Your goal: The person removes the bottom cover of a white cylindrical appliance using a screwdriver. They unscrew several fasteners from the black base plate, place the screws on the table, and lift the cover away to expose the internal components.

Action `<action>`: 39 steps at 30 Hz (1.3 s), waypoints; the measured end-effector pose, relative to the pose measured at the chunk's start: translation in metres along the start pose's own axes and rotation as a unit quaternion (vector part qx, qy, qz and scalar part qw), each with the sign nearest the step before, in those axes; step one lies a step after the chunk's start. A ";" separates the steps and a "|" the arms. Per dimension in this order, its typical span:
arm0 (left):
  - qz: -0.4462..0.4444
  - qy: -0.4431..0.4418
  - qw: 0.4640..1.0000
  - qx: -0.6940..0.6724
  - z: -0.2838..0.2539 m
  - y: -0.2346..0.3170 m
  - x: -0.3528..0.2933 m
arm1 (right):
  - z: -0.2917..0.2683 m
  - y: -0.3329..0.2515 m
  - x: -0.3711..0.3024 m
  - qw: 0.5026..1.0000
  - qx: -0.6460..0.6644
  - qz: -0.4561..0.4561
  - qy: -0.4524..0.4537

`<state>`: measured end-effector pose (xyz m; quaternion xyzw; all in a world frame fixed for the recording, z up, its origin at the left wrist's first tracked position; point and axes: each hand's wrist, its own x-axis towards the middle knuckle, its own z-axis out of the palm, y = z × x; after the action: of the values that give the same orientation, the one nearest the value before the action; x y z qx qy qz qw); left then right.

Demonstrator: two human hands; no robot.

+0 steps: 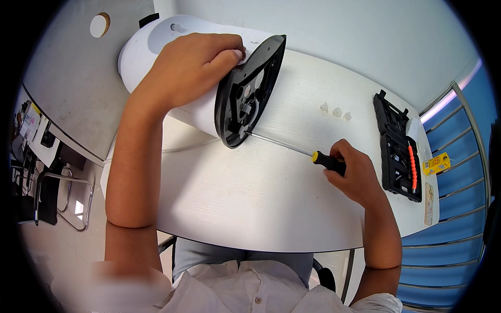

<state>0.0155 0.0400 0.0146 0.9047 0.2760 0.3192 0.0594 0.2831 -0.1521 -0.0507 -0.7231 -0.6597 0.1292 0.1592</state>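
Note:
A white rounded appliance (136,58) lies on its side on the table, its black base (224,107) turned to the right. The base has several openings and recesses. Over the appliance's upper side, next to the base, my left hand (195,68) is closed with bent fingers, gripping it; some fingertips are hidden. My right hand (357,172) is wrapped round the black and yellow handle of a screwdriver (282,144). Its long metal shaft points left and slightly up, and the tip meets the lower end of the base. Whether it sits in a screw is too small to tell.
Several small translucent pieces (337,111) lie right of the base. An open black tool case (391,156) with a red flexible shaft (412,167) stands at the right, near a small yellow box (437,164). Metal railing (472,125) runs beyond the white table's (235,208) right edge.

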 end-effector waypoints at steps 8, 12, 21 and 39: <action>-0.039 -0.053 0.998 0.017 -0.008 0.005 0.000 | -0.003 0.007 0.002 0.985 0.163 0.041 0.025; -0.057 -0.057 0.997 0.002 -0.008 0.011 0.002 | 0.013 0.010 0.008 0.913 0.398 0.076 0.052; -0.047 -0.054 0.997 0.011 -0.009 0.009 0.001 | 0.074 -0.076 0.050 0.781 0.616 0.094 -0.032; -0.067 -0.063 0.995 0.031 -0.010 0.011 0.001 | 0.081 -0.091 0.066 0.790 0.605 0.093 0.014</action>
<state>0.0150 0.0301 0.0264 0.9037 0.3416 0.2485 0.0697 0.1746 -0.0746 -0.0873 -0.5383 -0.3739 0.5061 0.5607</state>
